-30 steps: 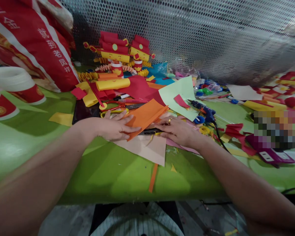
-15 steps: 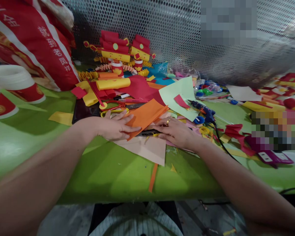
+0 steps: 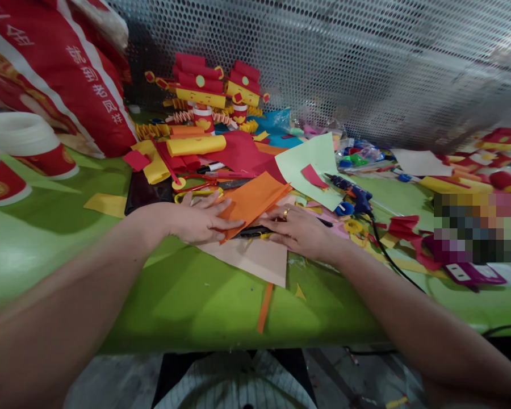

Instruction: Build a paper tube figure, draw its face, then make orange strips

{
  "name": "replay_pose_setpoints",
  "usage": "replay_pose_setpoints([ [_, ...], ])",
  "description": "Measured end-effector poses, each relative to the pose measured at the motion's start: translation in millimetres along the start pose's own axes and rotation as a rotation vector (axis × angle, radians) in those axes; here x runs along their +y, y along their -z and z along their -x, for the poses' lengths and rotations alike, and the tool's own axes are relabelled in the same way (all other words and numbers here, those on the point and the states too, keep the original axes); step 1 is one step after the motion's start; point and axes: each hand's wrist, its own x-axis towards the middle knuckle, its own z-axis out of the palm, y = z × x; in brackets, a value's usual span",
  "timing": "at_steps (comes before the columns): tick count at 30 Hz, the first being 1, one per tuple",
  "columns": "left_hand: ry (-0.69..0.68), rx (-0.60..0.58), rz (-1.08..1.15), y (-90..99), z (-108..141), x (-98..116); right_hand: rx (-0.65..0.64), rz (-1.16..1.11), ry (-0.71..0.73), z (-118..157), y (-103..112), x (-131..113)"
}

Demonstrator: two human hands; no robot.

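Observation:
My left hand (image 3: 196,222) lies with fingers spread, their tips on the left edge of a folded orange paper (image 3: 255,197). My right hand (image 3: 302,230), with a ring on one finger, rests flat with its fingers stretched leftward. Its fingertips reach the end of a slim black tool with a yellow part (image 3: 253,232), partly hidden, so its kind is unclear. A black pen-like tip (image 3: 325,222) shows behind that hand. Beneath both hands, a pale pink sheet (image 3: 255,260) sticks out towards me. Yellow-handled scissors (image 3: 183,196) lie behind my left hand.
Paper scraps and a light green sheet (image 3: 306,162) cover the table's middle. A blue glue gun (image 3: 355,196) with its cord lies right, near a purple power strip (image 3: 468,267). Paper cups (image 3: 42,150) and a red bag (image 3: 68,74) stand left. Paper figures (image 3: 200,88) stand behind.
My right hand has shifted slightly, uncovering more of the black tool and a pen-like tip behind it. The left hand and the orange paper stay in place.

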Motion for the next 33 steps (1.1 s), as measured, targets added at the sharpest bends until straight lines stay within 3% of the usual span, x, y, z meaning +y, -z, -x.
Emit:
replay_pose_setpoints([
  [6,-0.02,0.071,0.026,-0.3,2.3,1.6,-0.022,-0.037,0.036,-0.9,3.6,-0.3],
  [11,-0.021,0.036,-0.033,-6.3,-1.5,-4.0,-0.037,-0.032,0.015,-1.0,5.1,-3.0],
  [20,-0.008,-0.026,-0.072,0.6,0.8,0.5,-0.035,-0.072,0.043,-1.9,4.9,-4.8],
  [25,-0.029,0.074,-0.011,0.5,0.4,1.8,-0.03,-0.126,0.048,7.9,8.7,0.6],
  [29,0.015,0.243,-0.001,-0.7,-2.0,13.5,-0.005,-0.195,-0.009,20.6,14.8,13.1],
  [33,0.011,0.404,-0.053,-6.7,-4.3,26.2,-0.105,-0.273,-0.065,30.1,21.5,29.8],
])
